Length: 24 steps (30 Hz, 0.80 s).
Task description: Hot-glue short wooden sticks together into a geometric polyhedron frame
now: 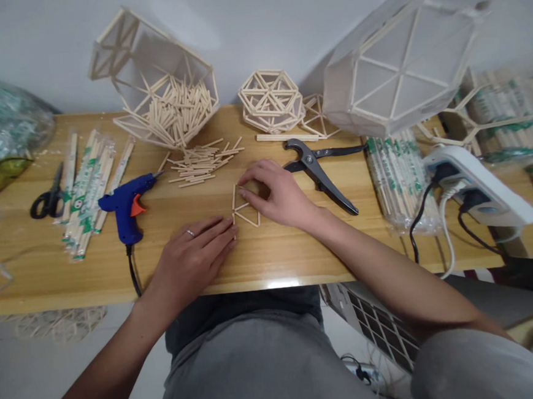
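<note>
A small flat frame of short wooden sticks (248, 215) lies on the wooden table, triangles visible in it. My left hand (199, 251), with a ring on one finger, lies palm down, its fingers together and their tips on the frame's left stick. Thumb and index finger of my right hand (273, 193) close around the top end of the frame's upper stick. Part of the frame is hidden under the right fingers. A blue glue gun (127, 204) with an orange trigger lies left of my hands, and a pile of cut sticks (201, 163) lies above them.
Dark cutters (312, 162) lie right of my right hand. Behind stand a stick basket (123, 88) full of sticks, a small stick ball (270, 101) and a large covered frame (403, 59). Scissors (49, 195), wrapped chopsticks (401, 179) and a power strip (482, 185) flank the area.
</note>
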Each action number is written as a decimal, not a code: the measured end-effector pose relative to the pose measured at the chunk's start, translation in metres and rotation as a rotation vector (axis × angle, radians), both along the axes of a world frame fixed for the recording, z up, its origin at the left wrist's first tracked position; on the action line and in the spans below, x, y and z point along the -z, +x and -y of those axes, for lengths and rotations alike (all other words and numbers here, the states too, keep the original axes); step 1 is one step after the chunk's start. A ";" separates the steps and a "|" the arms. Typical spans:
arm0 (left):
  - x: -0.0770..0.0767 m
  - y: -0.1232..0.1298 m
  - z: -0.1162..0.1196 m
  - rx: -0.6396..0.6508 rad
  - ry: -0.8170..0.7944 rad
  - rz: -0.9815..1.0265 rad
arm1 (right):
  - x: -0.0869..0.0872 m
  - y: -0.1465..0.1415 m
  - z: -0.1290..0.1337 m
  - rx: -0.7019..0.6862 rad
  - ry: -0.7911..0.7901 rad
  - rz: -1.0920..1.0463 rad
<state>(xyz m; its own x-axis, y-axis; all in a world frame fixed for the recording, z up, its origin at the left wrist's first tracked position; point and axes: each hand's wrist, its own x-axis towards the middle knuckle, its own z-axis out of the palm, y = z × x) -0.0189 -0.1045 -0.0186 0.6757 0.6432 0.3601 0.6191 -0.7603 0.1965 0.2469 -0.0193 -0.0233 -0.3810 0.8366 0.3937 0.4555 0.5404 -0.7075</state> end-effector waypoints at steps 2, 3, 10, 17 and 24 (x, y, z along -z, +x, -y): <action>0.000 0.000 0.000 -0.001 -0.002 -0.002 | 0.000 0.000 0.000 -0.001 0.007 0.000; 0.000 0.000 0.000 -0.002 -0.003 -0.002 | 0.000 0.000 0.000 0.000 0.006 0.007; 0.000 0.000 0.001 -0.014 -0.009 -0.011 | 0.000 0.000 0.000 0.014 -0.022 0.033; 0.000 -0.001 -0.001 -0.009 -0.016 0.004 | 0.000 0.000 0.000 0.009 -0.014 0.022; 0.000 -0.003 -0.004 0.008 -0.023 0.028 | 0.000 0.000 0.000 0.008 -0.015 0.021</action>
<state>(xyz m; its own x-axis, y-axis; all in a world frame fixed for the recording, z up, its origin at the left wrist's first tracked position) -0.0218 -0.1003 -0.0184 0.6708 0.6463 0.3638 0.6070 -0.7603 0.2315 0.2467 -0.0191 -0.0228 -0.3819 0.8454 0.3734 0.4746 0.5260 -0.7057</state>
